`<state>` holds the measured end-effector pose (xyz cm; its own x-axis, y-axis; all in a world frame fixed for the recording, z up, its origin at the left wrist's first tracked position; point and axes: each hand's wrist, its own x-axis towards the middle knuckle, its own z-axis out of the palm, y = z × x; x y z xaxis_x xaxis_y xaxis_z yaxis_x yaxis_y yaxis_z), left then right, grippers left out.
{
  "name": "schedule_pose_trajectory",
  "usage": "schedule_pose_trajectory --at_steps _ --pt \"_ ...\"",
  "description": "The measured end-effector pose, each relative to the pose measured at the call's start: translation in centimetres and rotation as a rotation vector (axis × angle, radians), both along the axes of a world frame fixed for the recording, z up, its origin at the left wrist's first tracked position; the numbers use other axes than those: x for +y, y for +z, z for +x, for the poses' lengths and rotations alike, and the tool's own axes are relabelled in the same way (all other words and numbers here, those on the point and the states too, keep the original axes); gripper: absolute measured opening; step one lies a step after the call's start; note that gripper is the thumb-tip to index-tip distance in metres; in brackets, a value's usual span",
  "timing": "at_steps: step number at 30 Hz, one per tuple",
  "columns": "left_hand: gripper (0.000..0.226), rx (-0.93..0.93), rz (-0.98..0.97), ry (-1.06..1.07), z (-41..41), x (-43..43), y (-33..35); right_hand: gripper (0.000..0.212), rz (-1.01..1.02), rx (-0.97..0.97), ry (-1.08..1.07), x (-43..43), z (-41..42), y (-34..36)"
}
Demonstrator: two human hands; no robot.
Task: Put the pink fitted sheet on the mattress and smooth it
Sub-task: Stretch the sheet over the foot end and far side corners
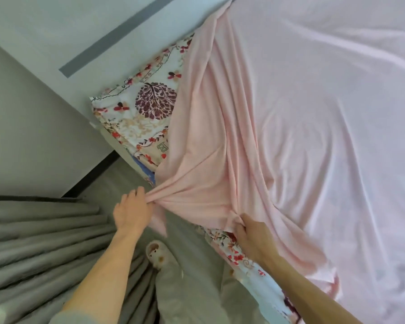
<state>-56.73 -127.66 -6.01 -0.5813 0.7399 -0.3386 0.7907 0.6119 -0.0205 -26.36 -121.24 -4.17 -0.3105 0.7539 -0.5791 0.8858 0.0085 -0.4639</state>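
In the head view, the pink fitted sheet (290, 136) lies spread over the right and far part of the bed, with many soft wrinkles. At its left side the sheet is gathered into long folds that run from the far edge down toward the near left, where both hands meet it.

The left hand (132, 209) is at the near left, just off the corner of the mattress (145, 118). Its fingers are curled around a bunch of the sheet's edge, and the cloth is stretched tight from this grip. The right hand (250, 232) is to the right of it, at the near side of the mattress. It also grips a bunch of the sheet, with the fingers closed into the cloth. Between the two hands the edge of the sheet hangs as a stretched band.

The mattress has a flowered cover. Its left corner is not yet covered by the sheet and shows to the left of the folds, and a strip of the same cover shows under the right forearm.

On the left we see a grey curtain (45, 230) in heavy pleats. Below the hands there is a pale slipper (157, 253) on the grey floor (117, 178). Behind the mattress corner stands a pale panel (80, 31) with a grey stripe.
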Motion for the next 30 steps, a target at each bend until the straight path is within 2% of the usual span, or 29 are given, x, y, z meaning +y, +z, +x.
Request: schedule_pose_trajectory --at_steps 3,6,9,13,15,17,20,22,24,27,28,30 --pt "0.021 0.041 0.147 0.134 -6.9 0.9 2.8 0.038 -0.244 0.070 -0.086 -1.3 -5.2 2.0" --pt "0.020 0.060 0.278 0.246 -13.4 1.9 5.7 0.040 -0.397 0.080 -0.036 -3.0 -11.4 2.8" --pt "0.024 0.045 0.442 0.316 -19.4 2.4 8.4 0.040 -0.418 0.101 0.004 -4.2 -18.2 3.6" --pt "0.032 -0.033 0.729 0.397 -24.6 2.8 10.2 0.042 -0.473 -0.039 0.253 -4.6 -24.6 2.8" --pt "0.036 -0.055 0.802 0.406 -25.7 2.8 10.4 0.032 -0.476 -0.104 0.325 -4.0 -26.1 2.2" --pt "0.037 -0.095 0.817 0.357 -26.8 2.3 10.3 0.023 -0.462 -0.115 0.275 -3.1 -27.7 2.1" --pt "0.034 -0.144 0.773 0.241 -27.7 1.2 8.6 0.030 -0.416 -0.099 0.146 -1.2 -29.8 3.0" --pt "0.033 -0.228 0.780 0.390 -29.0 0.6 6.8 0.029 -0.308 -0.090 0.053 0.4 -31.0 3.5" --pt "0.033 -0.359 0.798 0.725 -29.9 0.3 5.0 0.028 -0.182 -0.099 -0.032 1.5 -31.5 3.6" --pt "0.031 -0.571 0.921 1.183 -30.3 0.2 3.1 0.022 -0.131 -0.013 -0.170 1.9 -31.8 3.4" --pt "0.032 -0.604 0.949 1.254 -30.5 0.2 2.7 0.019 -0.121 0.024 -0.175 2.1 -32.8 3.5" --pt "0.033 -0.560 0.965 1.174 -30.5 0.0 2.4 0.018 -0.084 0.096 -0.174 2.8 -35.4 4.2"
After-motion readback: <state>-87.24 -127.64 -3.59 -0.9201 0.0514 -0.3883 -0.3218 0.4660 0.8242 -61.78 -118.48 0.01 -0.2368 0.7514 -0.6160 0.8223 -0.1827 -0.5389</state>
